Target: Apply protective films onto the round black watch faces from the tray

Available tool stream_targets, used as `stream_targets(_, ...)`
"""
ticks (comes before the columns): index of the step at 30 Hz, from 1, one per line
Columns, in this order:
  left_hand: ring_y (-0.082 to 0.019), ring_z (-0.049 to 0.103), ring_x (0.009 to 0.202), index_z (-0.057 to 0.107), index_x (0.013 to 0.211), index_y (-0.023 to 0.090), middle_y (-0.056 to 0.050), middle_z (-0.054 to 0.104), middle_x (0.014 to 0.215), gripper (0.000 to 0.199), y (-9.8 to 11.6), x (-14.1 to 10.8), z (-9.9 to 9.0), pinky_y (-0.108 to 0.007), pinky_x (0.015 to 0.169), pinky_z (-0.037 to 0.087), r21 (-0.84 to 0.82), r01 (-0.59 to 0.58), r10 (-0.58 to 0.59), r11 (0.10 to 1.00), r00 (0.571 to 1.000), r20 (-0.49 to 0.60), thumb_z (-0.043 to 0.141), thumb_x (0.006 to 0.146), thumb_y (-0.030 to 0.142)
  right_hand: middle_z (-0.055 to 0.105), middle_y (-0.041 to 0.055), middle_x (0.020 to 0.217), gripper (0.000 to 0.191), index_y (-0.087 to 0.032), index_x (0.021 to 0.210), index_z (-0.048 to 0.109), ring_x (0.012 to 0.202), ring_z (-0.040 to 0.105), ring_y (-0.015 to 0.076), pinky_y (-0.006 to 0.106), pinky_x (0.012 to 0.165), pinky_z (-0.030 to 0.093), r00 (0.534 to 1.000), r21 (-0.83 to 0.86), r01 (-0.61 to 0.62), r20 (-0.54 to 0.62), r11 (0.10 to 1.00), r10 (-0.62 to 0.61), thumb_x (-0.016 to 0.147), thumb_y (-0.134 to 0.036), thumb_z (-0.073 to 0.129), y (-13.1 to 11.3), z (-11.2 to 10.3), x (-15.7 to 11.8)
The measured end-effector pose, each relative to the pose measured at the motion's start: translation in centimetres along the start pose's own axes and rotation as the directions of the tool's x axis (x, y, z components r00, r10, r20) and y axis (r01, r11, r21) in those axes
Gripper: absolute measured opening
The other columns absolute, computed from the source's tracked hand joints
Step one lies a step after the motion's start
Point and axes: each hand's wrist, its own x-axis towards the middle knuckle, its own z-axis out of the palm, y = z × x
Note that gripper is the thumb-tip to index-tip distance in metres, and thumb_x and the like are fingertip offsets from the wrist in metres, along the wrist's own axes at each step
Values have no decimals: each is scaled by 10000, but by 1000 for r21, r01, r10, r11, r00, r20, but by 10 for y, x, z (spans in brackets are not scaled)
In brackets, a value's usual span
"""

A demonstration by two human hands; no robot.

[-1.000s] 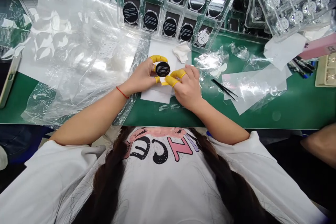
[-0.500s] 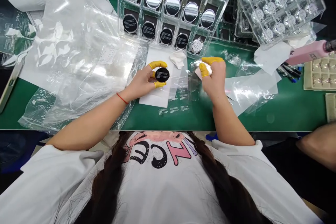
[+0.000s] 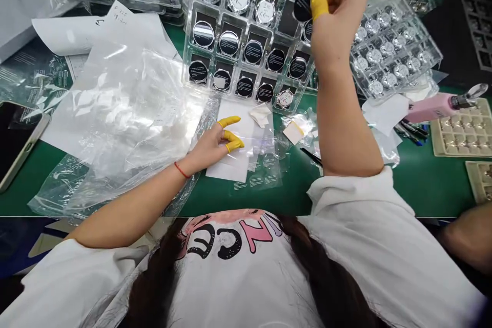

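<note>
Between the yellow-covered thumb and finger of my right hand (image 3: 338, 7) is a round black disc (image 3: 305, 2) with small white print. It is raised over the upper right part of a clear compartment tray (image 3: 186, 56), which holds several round watch-like pieces, some dark-faced and some silver. My left hand (image 3: 215, 144) hovers over white paper (image 3: 226, 168), its yellow-covered fingers apart and holding nothing. A crumpled white wipe (image 3: 260, 114) lies right of it. Further right are a small cream pad (image 3: 293, 133) and dark tweezers (image 3: 310, 156), partly hidden by my right arm.
Clear plastic bags (image 3: 126, 128) cover the left of the green table. A phone (image 3: 17, 138) lies at the far left. On the right are another clear tray (image 3: 395, 51), a pink bottle (image 3: 430, 108) and a beige tray (image 3: 461, 151). Someone's bare limb (image 3: 467, 238) shows at the right edge.
The disc has passed from my left hand to my right, which has moved up over the tray. My left hand is now free of it. The view has shifted, showing more of the far side.
</note>
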Motion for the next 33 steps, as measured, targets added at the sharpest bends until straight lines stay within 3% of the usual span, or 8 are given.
stream_targets(5,-202,726,986,486,1365,173,-49,756,919,563,4,-2,0,-396,957,509,72,20,-20,997,1000,6,680,859,327,602,157,1279,190,-89,1111,641,1144,545,172,364,1054,433,988,-288,-97,90,953,128,948,-153,568,19,21,32)
stream_targets(11,-189,725,977,524,1344,163,-50,755,895,542,7,-2,1,-386,951,532,44,50,-50,998,999,-10,688,849,310,588,79,1285,262,-254,1127,629,1322,429,297,505,1168,369,933,-362,163,360,918,-24,895,-358,688,-23,36,33)
stream_targets(14,-185,725,998,552,1314,175,-58,765,949,514,6,-2,1,-384,963,540,4,0,0,1000,999,-35,705,839,297,530,151,1375,524,-118,1268,577,1350,389,339,499,1138,371,885,-469,187,462,863,60,839,-351,769,-41,41,45)
stream_targets(17,-165,732,958,578,1258,175,-52,766,971,459,8,-2,1,-366,943,563,-110,-56,48,992,996,-76,716,832,278,505,207,1404,386,-22,1218,618,1350,384,355,481,1077,378,899,-545,188,430,817,80,889,-200,710,-52,37,40)
stream_targets(20,-128,729,825,577,1211,156,-28,758,902,473,12,-2,-1,-328,880,589,-226,-99,72,969,990,-123,759,805,320,663,114,1133,199,-111,1056,686,1154,520,263,444,994,424,941,-363,176,336,915,-47,880,-200,712,-60,21,2)
stream_targets(22,-117,718,768,538,1243,149,-14,747,846,560,14,-3,-1,-308,832,597,-308,-111,76,945,989,-124,757,806,423,673,26,895,149,-187,951,670,855,568,166,388,869,484,934,9,184,309,983,-178,858,-278,745,-60,7,-40)
stream_targets(26,-148,713,759,424,1353,144,-9,707,768,777,13,-2,1,-306,737,601,-437,-66,81,897,997,15,637,817,663,692,19,932,158,-230,933,662,803,605,146,321,743,518,797,467,129,477,875,-372,896,-383,674,-51,-11,-123)
stream_targets(33,-122,691,776,426,1327,208,-54,661,1085,656,-3,-3,14,-314,781,589,-94,-155,160,983,986,43,779,790,343,669,27,950,165,-208,948,618,866,646,156,346,823,555,754,541,-367,649,757,-99,830,-307,676,-42,-5,-182)
